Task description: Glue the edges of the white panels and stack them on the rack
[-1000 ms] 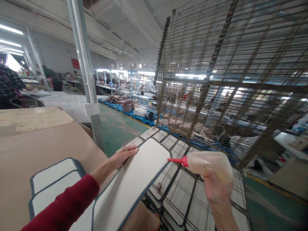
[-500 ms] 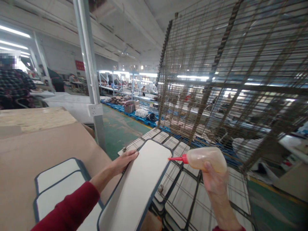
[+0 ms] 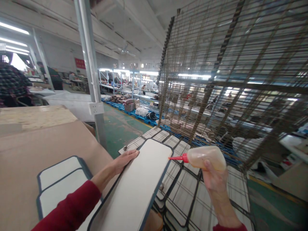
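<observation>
My left hand [image 3: 126, 159] grips the left edge of a long white panel [image 3: 138, 186] with a dark blue rim and rounded corners, thumb on its face. The panel is tilted, its far end over a wire rack. In my right hand [image 3: 215, 176] is a translucent squeeze bottle [image 3: 205, 157] with yellowish liquid in it, lying sideways. Its red nozzle points left, and the tip is at the panel's right edge near the far corner. Whether liquid is coming out is too small to tell.
Similar white panels [image 3: 60, 184] lie stacked on a brown surface [image 3: 55, 138] at left. Wire rack layers [image 3: 183, 189] holding more panels spread at right, with further wire shelves [image 3: 204, 64] raised behind. A metal post [image 3: 92, 80] stands ahead. A person in a checked top [image 3: 14, 80] is far left.
The panel's near end has shifted slightly left, while the nozzle tip stays at its right edge. My view has moved slightly. Both hands keep their hold.
</observation>
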`<state>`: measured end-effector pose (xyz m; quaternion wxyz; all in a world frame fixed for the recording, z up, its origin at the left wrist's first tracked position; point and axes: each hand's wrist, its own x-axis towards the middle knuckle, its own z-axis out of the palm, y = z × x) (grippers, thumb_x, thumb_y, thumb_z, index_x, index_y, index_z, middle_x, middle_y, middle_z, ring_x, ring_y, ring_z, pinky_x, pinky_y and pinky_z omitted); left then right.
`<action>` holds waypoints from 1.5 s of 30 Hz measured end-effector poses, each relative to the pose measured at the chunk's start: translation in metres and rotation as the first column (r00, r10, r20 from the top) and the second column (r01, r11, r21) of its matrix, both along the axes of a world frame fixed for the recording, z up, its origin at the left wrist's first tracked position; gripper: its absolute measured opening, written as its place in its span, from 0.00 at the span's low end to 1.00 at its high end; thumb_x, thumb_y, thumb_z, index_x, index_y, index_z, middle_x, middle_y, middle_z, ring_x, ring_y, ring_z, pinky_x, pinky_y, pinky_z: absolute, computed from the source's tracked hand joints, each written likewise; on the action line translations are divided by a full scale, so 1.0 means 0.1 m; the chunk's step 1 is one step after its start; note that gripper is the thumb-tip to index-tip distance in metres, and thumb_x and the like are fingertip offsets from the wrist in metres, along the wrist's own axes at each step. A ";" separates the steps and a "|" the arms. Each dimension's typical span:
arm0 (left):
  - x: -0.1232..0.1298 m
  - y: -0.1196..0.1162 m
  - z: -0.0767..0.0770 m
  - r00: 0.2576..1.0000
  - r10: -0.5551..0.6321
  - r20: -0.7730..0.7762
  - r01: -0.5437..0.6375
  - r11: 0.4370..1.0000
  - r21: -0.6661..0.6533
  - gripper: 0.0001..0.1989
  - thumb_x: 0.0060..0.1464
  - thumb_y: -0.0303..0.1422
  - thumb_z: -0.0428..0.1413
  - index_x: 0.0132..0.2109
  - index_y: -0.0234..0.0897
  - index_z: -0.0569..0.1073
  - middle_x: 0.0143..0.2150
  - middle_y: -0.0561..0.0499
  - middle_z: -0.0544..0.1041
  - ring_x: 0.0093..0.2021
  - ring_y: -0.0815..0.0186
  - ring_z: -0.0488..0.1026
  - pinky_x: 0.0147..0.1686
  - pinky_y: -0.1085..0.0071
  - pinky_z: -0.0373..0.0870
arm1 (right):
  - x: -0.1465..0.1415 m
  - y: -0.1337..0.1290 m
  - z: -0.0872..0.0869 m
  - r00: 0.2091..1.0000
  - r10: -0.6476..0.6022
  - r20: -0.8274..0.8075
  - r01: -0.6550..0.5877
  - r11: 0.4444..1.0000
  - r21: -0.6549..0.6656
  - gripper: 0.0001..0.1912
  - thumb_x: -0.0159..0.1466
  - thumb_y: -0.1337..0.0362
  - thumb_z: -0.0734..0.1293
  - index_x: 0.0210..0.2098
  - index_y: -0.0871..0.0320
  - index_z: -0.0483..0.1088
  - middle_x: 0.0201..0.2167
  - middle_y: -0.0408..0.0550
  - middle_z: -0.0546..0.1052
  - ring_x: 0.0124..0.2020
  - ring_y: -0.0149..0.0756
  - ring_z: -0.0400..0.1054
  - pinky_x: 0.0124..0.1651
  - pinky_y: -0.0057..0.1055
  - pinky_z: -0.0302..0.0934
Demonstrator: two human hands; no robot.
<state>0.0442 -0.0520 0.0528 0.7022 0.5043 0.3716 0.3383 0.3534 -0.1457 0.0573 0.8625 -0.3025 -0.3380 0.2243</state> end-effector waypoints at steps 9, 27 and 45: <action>0.00 0.07 -0.08 0.999 0.036 0.018 -0.036 0.999 -0.022 0.23 0.38 0.47 0.66 0.34 0.35 0.68 0.25 0.52 0.77 0.21 0.69 0.72 0.19 0.77 0.68 | -0.08 -0.02 0.02 1.000 -0.005 0.009 0.005 0.999 -0.034 0.25 0.41 0.63 0.78 0.39 0.57 0.72 0.33 0.43 0.77 0.34 0.34 0.70 0.41 0.31 0.67; 0.02 0.12 -0.04 0.998 0.052 0.019 -0.052 0.998 -0.018 0.15 0.47 0.41 0.63 0.35 0.34 0.70 0.27 0.50 0.78 0.24 0.67 0.74 0.25 0.74 0.72 | -0.23 -0.12 0.02 0.997 0.057 0.048 -0.055 0.998 -0.029 0.25 0.43 0.62 0.78 0.41 0.55 0.73 0.33 0.44 0.77 0.34 0.37 0.71 0.41 0.35 0.67; 0.15 0.29 0.08 0.991 0.113 -0.076 -0.116 0.992 -0.041 0.11 0.52 0.38 0.60 0.36 0.36 0.70 0.26 0.51 0.78 0.24 0.66 0.74 0.25 0.73 0.72 | -0.30 -0.21 0.02 0.985 0.170 0.034 -0.167 0.983 -0.070 0.25 0.44 0.64 0.78 0.42 0.51 0.75 0.32 0.42 0.78 0.34 0.34 0.72 0.39 0.30 0.69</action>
